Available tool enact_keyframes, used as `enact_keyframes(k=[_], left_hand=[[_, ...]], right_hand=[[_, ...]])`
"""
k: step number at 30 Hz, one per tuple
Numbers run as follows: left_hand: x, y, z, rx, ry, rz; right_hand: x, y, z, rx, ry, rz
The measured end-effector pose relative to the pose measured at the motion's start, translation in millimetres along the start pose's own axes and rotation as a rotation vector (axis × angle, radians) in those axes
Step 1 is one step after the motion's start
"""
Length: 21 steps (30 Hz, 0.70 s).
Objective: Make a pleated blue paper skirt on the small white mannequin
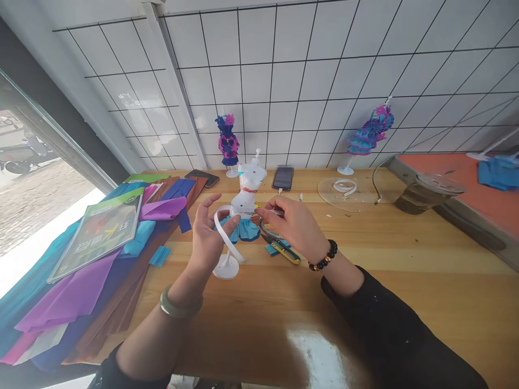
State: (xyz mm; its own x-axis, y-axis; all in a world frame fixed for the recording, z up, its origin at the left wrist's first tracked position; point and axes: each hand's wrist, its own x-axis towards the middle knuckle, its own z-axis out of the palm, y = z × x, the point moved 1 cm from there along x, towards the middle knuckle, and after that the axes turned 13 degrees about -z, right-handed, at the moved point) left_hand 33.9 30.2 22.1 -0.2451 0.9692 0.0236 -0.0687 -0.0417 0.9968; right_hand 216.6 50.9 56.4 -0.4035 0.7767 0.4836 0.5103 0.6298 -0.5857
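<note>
A small white dress form point(248, 186) stands tilted on a white round base point(226, 268), with a red band at its waist and blue ruffled paper point(246, 230) below its hips. My left hand point(207, 237) is at its left side, thumb and fingers closing on a narrow white strip point(225, 236) whose tail curls downward. On the other side my right hand point(298, 224) pinches the strip's other end, stretched across the hips. A yellow utility knife point(287, 252) lies on the table under the right hand, beside blue paper pieces and a dark-handled tool partly hidden.
Coloured paper sheets point(87, 289) and a plastic packet point(101, 229) cover the table's left side. Two dressed forms point(229, 141) point(375, 132) stand by the tiled wall. Two phones point(283, 178) point(205, 177), a coil of white strip point(345, 186) and a lidded cup point(427, 194) are farther back.
</note>
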Motion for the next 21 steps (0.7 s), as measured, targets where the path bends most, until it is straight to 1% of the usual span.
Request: enact_keyframes(k=[3, 7, 10, 14, 18, 21], left_hand=[[0, 1, 0.5, -0.026, -0.033, -0.021], [0, 4, -1.2, -0.037, -0.075, -0.032], [0, 6, -3.4, -0.05, -0.153, -0.058], [2, 8, -5.9, -0.1, -0.287, -0.097], [3, 8, -6.9, -0.131, -0.39, -0.153], [4, 7, -7.0, -0.136, -0.444, -0.181]], right_hand=[[1, 1, -1, -0.001, -0.014, 0.002], [3, 2, -5, 0.063, -0.071, 0.018], [4, 4, -8, 0.171, -0.144, 0.033], [6, 6, -12, 0.338, -0.242, 0.023], [5, 3, -15, 0.429, -0.302, 0.002], [5, 0, -16, 0.452, -0.325, -0.031]])
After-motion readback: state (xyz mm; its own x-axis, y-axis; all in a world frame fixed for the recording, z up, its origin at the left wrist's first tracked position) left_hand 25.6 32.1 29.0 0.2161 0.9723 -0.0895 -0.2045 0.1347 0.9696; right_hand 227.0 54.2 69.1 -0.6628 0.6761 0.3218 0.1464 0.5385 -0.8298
